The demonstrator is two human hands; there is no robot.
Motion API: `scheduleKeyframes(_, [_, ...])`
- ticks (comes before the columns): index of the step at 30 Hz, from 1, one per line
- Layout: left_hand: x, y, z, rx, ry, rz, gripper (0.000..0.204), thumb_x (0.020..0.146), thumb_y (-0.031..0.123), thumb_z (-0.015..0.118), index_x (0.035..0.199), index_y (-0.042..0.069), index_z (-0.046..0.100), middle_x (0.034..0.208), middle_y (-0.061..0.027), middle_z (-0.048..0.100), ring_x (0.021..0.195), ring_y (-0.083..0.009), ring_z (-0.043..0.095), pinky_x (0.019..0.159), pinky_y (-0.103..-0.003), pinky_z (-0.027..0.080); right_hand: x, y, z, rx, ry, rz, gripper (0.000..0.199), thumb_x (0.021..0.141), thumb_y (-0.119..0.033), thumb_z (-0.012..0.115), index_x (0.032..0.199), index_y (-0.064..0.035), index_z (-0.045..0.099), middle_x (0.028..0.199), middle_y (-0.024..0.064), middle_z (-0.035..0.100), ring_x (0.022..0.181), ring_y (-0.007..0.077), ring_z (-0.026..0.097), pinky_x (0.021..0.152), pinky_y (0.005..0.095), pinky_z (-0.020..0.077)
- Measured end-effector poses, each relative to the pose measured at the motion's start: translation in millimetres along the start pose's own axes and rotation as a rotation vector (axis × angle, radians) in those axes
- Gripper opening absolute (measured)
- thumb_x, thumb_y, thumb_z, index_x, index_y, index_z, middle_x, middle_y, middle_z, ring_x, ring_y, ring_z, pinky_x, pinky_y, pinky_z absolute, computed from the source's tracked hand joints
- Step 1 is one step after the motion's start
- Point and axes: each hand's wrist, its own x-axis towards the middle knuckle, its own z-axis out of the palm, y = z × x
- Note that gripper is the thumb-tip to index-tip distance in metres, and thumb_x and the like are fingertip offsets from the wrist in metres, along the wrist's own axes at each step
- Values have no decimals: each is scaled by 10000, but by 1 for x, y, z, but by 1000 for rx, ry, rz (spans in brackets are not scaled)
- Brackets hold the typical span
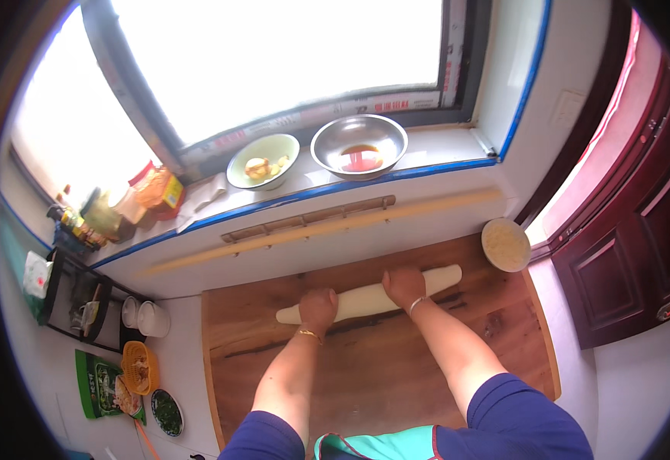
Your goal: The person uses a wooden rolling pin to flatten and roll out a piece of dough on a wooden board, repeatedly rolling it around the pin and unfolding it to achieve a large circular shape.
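A long pale roll of dough (pixel 363 301) lies slantwise across the wooden board, its right end farther away than its left. My left hand (pixel 319 309) is closed over it near the left end, with the fingers curled down out of sight. Farther right, my right hand (pixel 405 287) grips the same roll, its fingers also mostly hidden. Both ends of the roll stick out past my hands, and a stretch of it shows between them. Whether a pin lies inside the roll, I cannot tell.
The wooden board (pixel 366 383) carries a bowl of pale flour-like stuff (pixel 505 245) at its far right corner. A steel bowl (pixel 359 146) and a pale green bowl (pixel 263 162) stand on the sill. At left are a yellow basket (pixel 140 368) and a bowl of chopped greens (pixel 167 412).
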Motion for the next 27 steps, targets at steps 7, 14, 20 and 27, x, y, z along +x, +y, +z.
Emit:
scheduleKeyframes(7, [-190, 50, -53, -91, -101, 169, 259, 888, 249, 502, 734, 89, 635, 757, -111, 654, 718, -310, 627, 647, -458, 502, -232, -20, -9, -37, 6, 60, 368, 925, -289, 406, 781, -95, 684, 869, 100, 691, 867, 291, 632, 775, 454, 457])
scheduleKeyframes(14, [-311, 85, -84, -124, -92, 204, 163, 844, 206, 550, 746, 105, 633, 653, -108, 603, 667, -314, 627, 601, -458, 510, -352, -65, -64, -15, -98, 38, 315, 880, -273, 456, 699, -105, 652, 812, 134, 676, 776, 325, 631, 697, 474, 485])
scheduleKeyframes(20, [-294, 115, -70, -129, -56, 268, 262, 851, 267, 545, 1042, 104, 618, 1005, -76, 639, 1021, -276, 596, 906, -461, 437, -339, -105, -37, -63, 5, -143, 232, 854, -218, 523, 1030, -109, 627, 1075, 58, 661, 1049, 260, 596, 927, 464, 420])
scheduleKeyframes(27, [-239, 116, -42, 25, -267, 164, 245, 844, 258, 544, 1009, 105, 642, 958, -85, 628, 921, -291, 580, 912, -459, 389, -275, -97, -18, -122, 127, -196, 114, 810, -239, 544, 819, -132, 583, 829, 64, 648, 821, 231, 616, 772, 443, 442])
